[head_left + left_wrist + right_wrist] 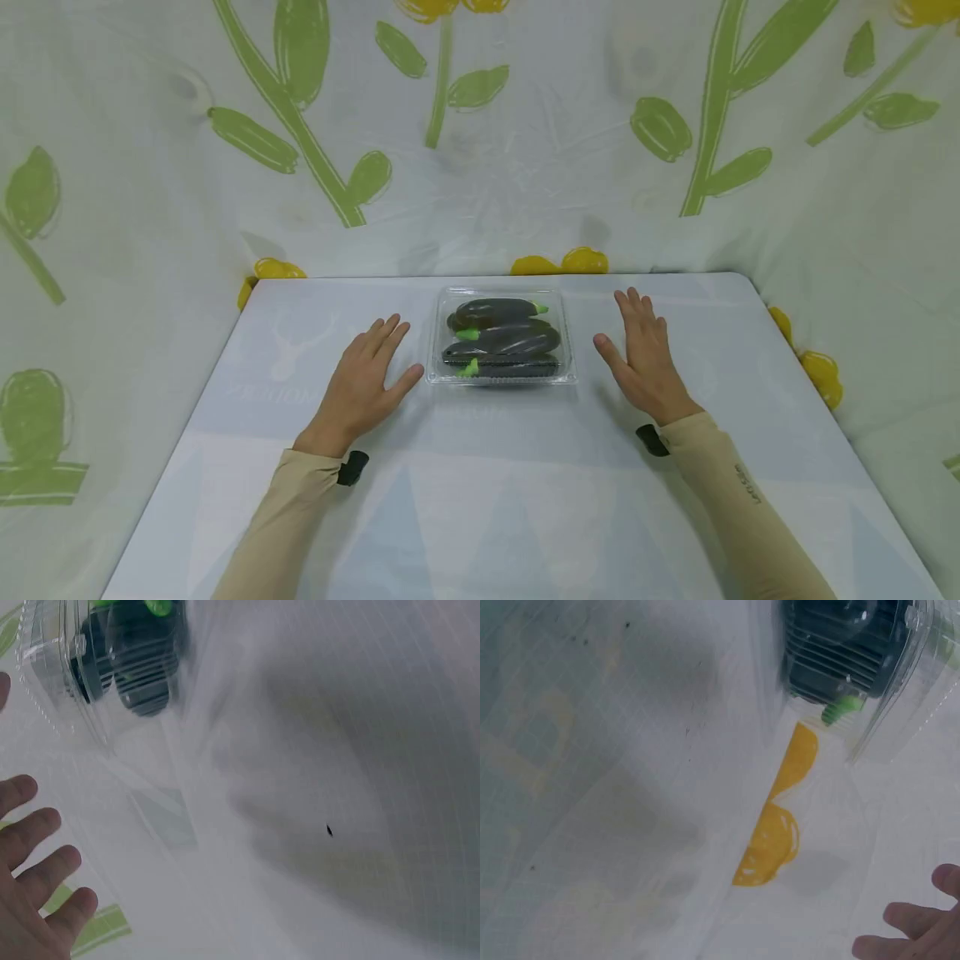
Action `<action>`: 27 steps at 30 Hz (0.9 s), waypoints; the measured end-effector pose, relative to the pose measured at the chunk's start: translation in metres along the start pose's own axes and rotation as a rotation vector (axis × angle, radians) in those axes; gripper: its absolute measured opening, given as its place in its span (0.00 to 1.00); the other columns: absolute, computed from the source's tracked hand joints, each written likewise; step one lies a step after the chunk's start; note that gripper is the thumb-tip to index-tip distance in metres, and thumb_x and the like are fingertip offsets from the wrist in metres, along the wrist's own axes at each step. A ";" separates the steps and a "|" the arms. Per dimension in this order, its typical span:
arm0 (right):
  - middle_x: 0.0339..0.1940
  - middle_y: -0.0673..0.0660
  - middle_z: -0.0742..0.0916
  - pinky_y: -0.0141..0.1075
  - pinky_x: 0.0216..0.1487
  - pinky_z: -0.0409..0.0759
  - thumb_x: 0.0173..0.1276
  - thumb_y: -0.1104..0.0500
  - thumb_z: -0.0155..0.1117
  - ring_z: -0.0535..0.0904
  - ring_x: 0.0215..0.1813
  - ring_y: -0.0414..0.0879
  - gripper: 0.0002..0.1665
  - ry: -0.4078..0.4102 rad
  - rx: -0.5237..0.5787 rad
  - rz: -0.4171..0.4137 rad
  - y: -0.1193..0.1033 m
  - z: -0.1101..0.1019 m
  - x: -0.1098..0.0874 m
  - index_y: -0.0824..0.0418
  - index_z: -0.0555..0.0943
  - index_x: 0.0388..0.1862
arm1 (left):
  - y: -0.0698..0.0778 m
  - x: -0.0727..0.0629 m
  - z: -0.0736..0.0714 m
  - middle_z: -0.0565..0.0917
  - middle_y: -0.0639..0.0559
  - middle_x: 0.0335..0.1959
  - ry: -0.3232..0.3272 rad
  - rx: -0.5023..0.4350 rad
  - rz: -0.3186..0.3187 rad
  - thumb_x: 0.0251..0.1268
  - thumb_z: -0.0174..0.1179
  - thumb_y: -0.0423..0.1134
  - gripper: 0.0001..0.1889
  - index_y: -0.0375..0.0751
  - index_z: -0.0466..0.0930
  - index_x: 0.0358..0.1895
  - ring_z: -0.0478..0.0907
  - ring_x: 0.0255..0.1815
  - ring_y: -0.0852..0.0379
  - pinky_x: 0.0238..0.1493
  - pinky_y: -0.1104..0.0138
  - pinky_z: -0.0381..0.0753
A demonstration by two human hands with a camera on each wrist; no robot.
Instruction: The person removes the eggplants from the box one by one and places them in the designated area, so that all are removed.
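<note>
Head view: the left hand and right hand flank a clear container of eggplants on the table, fingers straight, gripping nothing (the left thumb ends just beside it). Left wrist view: fingers spread, empty. Right wrist view: fingers extended, apart from the container.

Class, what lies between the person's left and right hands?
In the head view, a clear box of eggplants lies between the left hand and right hand.
</note>
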State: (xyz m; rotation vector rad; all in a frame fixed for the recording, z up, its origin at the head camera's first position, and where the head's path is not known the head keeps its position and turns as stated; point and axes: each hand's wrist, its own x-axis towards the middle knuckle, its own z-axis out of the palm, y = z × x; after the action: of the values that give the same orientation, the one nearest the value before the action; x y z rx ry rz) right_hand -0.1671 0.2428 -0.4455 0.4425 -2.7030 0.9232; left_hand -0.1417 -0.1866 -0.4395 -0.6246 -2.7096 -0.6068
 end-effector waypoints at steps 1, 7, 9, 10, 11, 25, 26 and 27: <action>0.84 0.64 0.50 0.66 0.76 0.34 0.80 0.39 0.49 0.37 0.83 0.62 0.45 -0.006 0.004 -0.010 -0.002 0.001 0.000 0.56 0.46 0.85 | 0.001 0.001 0.001 0.63 0.41 0.78 -0.014 -0.007 0.012 0.72 0.58 0.56 0.38 0.38 0.63 0.77 0.58 0.78 0.37 0.76 0.44 0.56; 0.85 0.61 0.49 0.63 0.78 0.37 0.78 0.40 0.54 0.36 0.84 0.58 0.48 -0.067 0.021 -0.075 -0.014 0.005 0.003 0.53 0.45 0.85 | 0.007 0.007 0.010 0.52 0.46 0.83 -0.124 -0.006 0.034 0.67 0.59 0.64 0.48 0.43 0.52 0.82 0.50 0.81 0.41 0.78 0.46 0.50; 0.85 0.58 0.49 0.62 0.78 0.38 0.77 0.40 0.57 0.36 0.84 0.56 0.49 -0.095 0.026 -0.104 -0.019 0.006 0.003 0.51 0.44 0.85 | 0.009 0.009 0.012 0.50 0.47 0.83 -0.151 0.003 0.040 0.66 0.58 0.66 0.50 0.44 0.49 0.83 0.48 0.82 0.42 0.79 0.46 0.49; 0.85 0.57 0.49 0.61 0.79 0.38 0.76 0.41 0.59 0.36 0.84 0.55 0.51 -0.111 0.031 -0.119 -0.021 0.008 0.004 0.51 0.44 0.85 | 0.010 0.010 0.013 0.49 0.48 0.83 -0.160 0.007 0.045 0.66 0.58 0.67 0.51 0.45 0.48 0.83 0.48 0.82 0.42 0.79 0.47 0.48; 0.85 0.55 0.48 0.61 0.79 0.38 0.74 0.40 0.60 0.35 0.84 0.54 0.52 -0.127 0.033 -0.134 -0.024 0.009 0.005 0.50 0.44 0.85 | 0.011 0.011 0.014 0.49 0.49 0.84 -0.166 0.011 0.050 0.66 0.58 0.67 0.51 0.46 0.47 0.83 0.48 0.82 0.42 0.79 0.46 0.48; 0.85 0.58 0.45 0.62 0.78 0.42 0.61 0.30 0.70 0.37 0.84 0.54 0.68 -0.257 -0.067 -0.216 -0.043 0.032 0.008 0.52 0.42 0.85 | 0.012 0.020 0.020 0.47 0.54 0.84 -0.198 0.051 0.069 0.65 0.59 0.68 0.52 0.47 0.47 0.83 0.49 0.82 0.46 0.79 0.45 0.47; 0.85 0.57 0.44 0.62 0.78 0.43 0.60 0.30 0.70 0.37 0.84 0.55 0.68 -0.259 -0.069 -0.216 -0.043 0.033 0.007 0.52 0.42 0.85 | 0.012 0.020 0.021 0.47 0.54 0.84 -0.198 0.046 0.068 0.65 0.59 0.67 0.52 0.47 0.47 0.83 0.49 0.82 0.46 0.79 0.45 0.47; 0.85 0.57 0.44 0.62 0.78 0.43 0.60 0.30 0.70 0.38 0.84 0.56 0.69 -0.260 -0.071 -0.218 -0.042 0.034 0.007 0.53 0.42 0.85 | 0.012 0.020 0.021 0.47 0.54 0.84 -0.200 0.040 0.065 0.65 0.60 0.67 0.52 0.47 0.47 0.83 0.49 0.82 0.46 0.79 0.46 0.46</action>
State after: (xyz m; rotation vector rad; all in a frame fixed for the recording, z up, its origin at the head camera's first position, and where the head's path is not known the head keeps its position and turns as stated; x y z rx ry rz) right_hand -0.1629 0.1881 -0.4462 0.8771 -2.8279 0.7521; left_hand -0.1570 -0.1603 -0.4467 -0.7998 -2.8640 -0.4963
